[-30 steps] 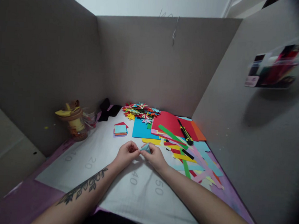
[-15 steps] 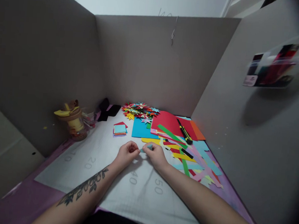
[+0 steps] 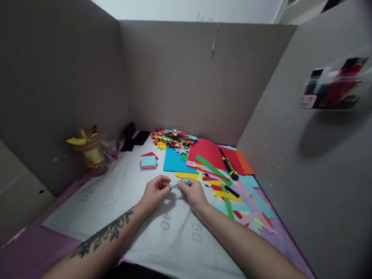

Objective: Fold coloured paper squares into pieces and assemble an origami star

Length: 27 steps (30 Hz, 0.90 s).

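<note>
My left hand (image 3: pixel 156 192) and my right hand (image 3: pixel 193 194) meet over the white cutting mat (image 3: pixel 140 230), both pinching a small light-blue folded paper piece (image 3: pixel 182 183) between their fingertips. The fingers of both hands are curled closed on it. Just behind the hands lies a small stack of coloured paper squares (image 3: pixel 148 161). A blue sheet (image 3: pixel 174 161) and a red sheet (image 3: pixel 210 153) lie further back.
A heap of folded paper stars (image 3: pixel 173 138) sits at the back. A yellow-black utility knife (image 3: pixel 229 163) lies on the red sheet. Coloured paper strips (image 3: pixel 236 195) litter the right side. A yellow-lidded jar (image 3: pixel 90 150) stands left. Cardboard walls surround the desk.
The hands have shifted slightly while working the light-blue paper; the piece looks flatter and lower between the fingertips than a second ago.
</note>
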{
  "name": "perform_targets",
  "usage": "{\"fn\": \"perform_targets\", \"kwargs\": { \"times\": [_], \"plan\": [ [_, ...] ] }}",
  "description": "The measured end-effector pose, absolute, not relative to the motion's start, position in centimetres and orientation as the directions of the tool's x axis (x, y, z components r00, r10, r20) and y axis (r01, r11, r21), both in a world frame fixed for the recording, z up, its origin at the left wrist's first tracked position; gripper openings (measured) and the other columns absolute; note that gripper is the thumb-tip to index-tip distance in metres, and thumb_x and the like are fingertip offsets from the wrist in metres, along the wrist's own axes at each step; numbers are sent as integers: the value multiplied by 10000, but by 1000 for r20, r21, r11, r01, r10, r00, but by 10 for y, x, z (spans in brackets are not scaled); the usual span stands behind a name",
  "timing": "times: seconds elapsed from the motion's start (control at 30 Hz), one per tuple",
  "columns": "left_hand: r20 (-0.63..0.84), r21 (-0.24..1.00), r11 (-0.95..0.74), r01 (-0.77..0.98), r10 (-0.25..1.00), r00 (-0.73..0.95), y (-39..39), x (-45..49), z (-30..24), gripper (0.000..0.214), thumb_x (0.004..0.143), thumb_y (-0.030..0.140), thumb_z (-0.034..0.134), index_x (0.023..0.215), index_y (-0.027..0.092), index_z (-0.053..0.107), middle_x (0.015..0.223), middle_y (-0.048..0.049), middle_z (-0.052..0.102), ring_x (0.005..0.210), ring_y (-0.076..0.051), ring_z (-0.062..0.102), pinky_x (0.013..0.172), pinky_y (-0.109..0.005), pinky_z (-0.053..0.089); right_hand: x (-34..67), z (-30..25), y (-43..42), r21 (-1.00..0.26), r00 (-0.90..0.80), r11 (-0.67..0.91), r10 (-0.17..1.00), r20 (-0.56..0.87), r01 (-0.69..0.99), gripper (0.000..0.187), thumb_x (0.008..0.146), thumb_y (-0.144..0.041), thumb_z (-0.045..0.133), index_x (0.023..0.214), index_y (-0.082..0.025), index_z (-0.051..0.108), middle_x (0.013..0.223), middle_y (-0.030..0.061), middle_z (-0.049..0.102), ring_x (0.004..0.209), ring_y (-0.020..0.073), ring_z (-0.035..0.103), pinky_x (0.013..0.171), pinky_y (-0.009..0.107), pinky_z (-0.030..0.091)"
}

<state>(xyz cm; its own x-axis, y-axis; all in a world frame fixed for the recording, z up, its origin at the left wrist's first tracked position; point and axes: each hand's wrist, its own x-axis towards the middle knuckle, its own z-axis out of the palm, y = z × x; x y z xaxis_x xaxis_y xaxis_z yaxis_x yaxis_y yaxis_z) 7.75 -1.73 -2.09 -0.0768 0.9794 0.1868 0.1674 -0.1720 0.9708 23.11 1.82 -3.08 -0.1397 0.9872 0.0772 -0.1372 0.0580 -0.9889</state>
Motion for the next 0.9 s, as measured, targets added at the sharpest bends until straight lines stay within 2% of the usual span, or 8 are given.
{"fn": "perform_targets", "kwargs": {
  "times": [0.1, 0.17, 0.27, 0.37, 0.47, 0.67, 0.77, 0.9],
  "plan": [
    [210, 959, -187, 210, 974, -90, -20, 76, -17, 282, 706, 242, 583, 972, 148, 596, 654, 18, 582, 577, -97, 522, 541, -201, 397, 233, -30, 20, -991, -101, 22, 994, 35, -133, 234, 631, -372, 681, 611, -159, 584, 536, -28, 516, 522, 114, 440, 528, 241, 359],
    [265, 933, -235, 273, 961, -77, -22, 76, -14, 276, 727, 268, 577, 978, 157, 613, 724, -6, 598, 652, -118, 550, 562, -207, 416, 233, -26, 18, -995, -114, 58, 991, 68, -85, 212, 637, -356, 674, 631, -156, 604, 566, -14, 547, 553, 126, 471, 553, 250, 377],
    [341, 861, -317, 397, 940, 10, -23, 78, -14, 154, 742, 291, 576, 782, 163, 651, 766, -37, 618, 716, -143, 562, 587, -219, 424, 233, -21, 13, -983, -208, 183, 962, 178, 3, 163, 651, -311, 660, 619, -157, 617, 619, 3, 586, 619, 141, 513, 621, 259, 400],
    [345, 834, -326, 445, 938, 41, -23, 79, -17, 177, 757, 296, 558, 668, 164, 635, 699, -33, 612, 663, -142, 545, 579, -226, 406, 232, -19, 10, -975, -252, 218, 946, 203, 33, 171, 664, -310, 647, 586, -162, 611, 615, 3, 588, 629, 144, 522, 633, 259, 404],
    [320, 852, -299, 429, 947, 25, -22, 78, -19, 179, 758, 293, 545, 665, 164, 626, 693, -30, 604, 652, -144, 539, 569, -226, 399, 235, -22, 16, -986, -217, 169, 961, 168, -15, 197, 669, -344, 642, 603, -159, 619, 597, -4, 575, 588, 133, 501, 580, 251, 389],
    [259, 904, -218, 368, 964, -63, -19, 77, -15, 179, 732, 309, 560, 646, 162, 616, 684, -22, 603, 656, -147, 534, 569, -225, 396, 247, -29, 36, -991, -21, 68, 997, 71, -114, 280, 673, -432, 637, 612, -175, 543, 501, -47, 463, 454, 94, 373, 445, 227, 282],
    [209, 942, -158, 297, 966, -148, -16, 76, -13, 201, 732, 346, 568, 660, 161, 598, 628, 4, 569, 598, -126, 495, 536, -211, 375, 247, -29, 34, -984, -92, 106, 989, 120, -143, 279, 693, -450, 626, 732, -188, 538, 613, -30, 531, 511, 104, 440, 466, 221, 324],
    [189, 958, -147, 245, 970, -155, -16, 77, -12, 225, 742, 378, 572, 683, 161, 578, 602, 19, 531, 560, -109, 459, 512, -198, 357, 236, -28, 22, -972, -264, 146, 945, 192, -184, 328, 641, -324, 683, 881, -205, 494, 779, -8, 590, 671, 133, 547, 595, 239, 421]
  ]
}}
